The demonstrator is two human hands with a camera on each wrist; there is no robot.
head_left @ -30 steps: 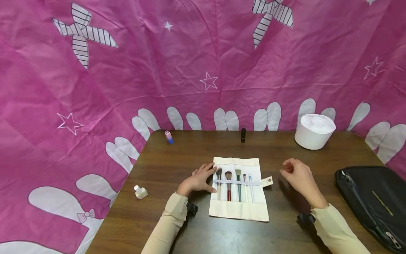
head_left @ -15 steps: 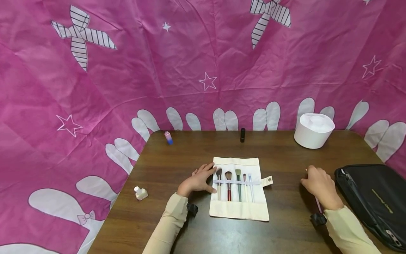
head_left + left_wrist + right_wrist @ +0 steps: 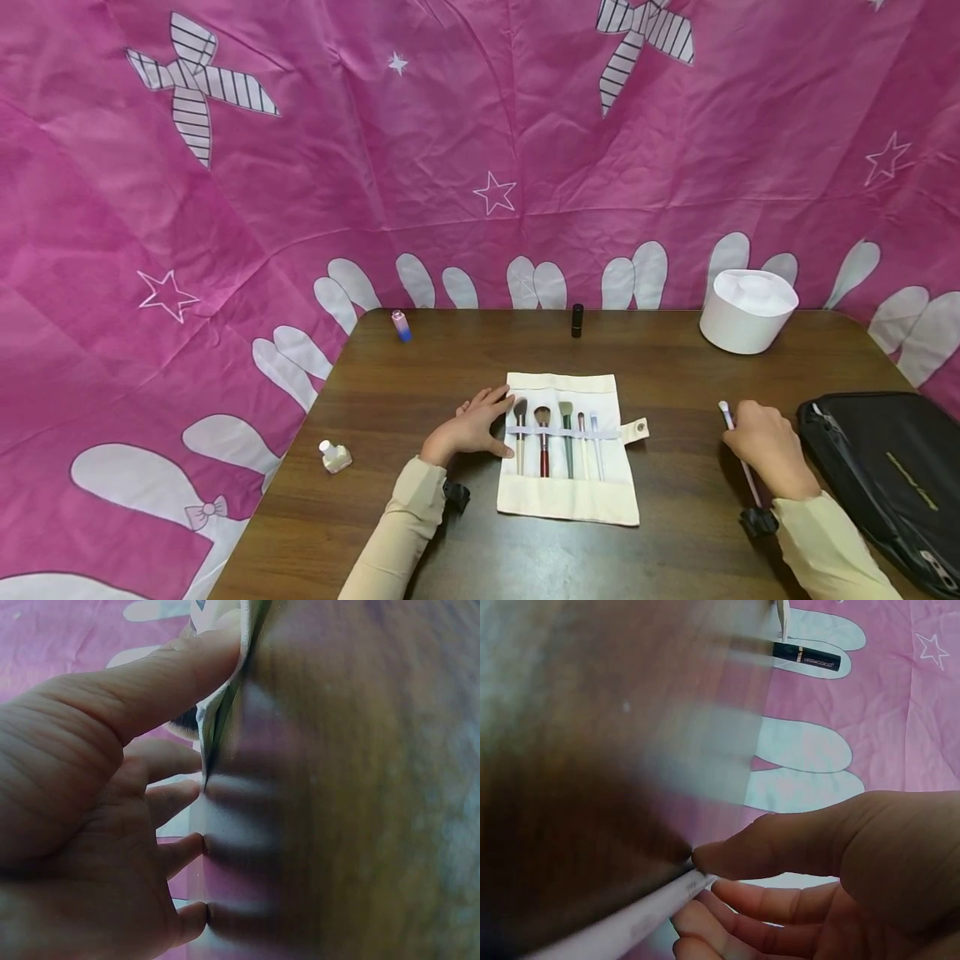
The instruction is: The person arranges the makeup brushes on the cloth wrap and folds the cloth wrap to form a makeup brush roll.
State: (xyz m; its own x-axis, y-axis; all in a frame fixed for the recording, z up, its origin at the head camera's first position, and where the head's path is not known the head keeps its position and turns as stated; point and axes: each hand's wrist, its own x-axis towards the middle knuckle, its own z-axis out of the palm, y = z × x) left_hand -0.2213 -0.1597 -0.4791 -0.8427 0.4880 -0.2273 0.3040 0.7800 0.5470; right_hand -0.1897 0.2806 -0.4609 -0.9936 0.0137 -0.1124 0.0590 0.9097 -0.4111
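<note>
A cream fabric brush roll (image 3: 567, 498) lies unfolded on the table, with several makeup brushes (image 3: 543, 450) tucked under its elastic band. My left hand (image 3: 467, 432) rests at the roll's left edge with fingers spread. In the left wrist view its thumb (image 3: 180, 671) lies on the fabric edge, and the other fingertips touch the tabletop. Over on the right, my right hand (image 3: 768, 446) pinches a slim makeup brush (image 3: 744, 467) with a pale pink handle and white tip. The right wrist view shows that handle (image 3: 630, 922) between thumb and fingers, close to the tabletop.
A black zipped bag (image 3: 885, 483) lies right of my right hand. At the back stand a white round container (image 3: 748, 312), a black lipstick tube (image 3: 577, 321) and a pink-blue tube (image 3: 401, 325). A small nail polish bottle (image 3: 334, 457) lies at the left.
My right hand has moved right, away from the roll and towards the black bag. It now holds a slim brush low over the table. The left hand has stayed in place.
</note>
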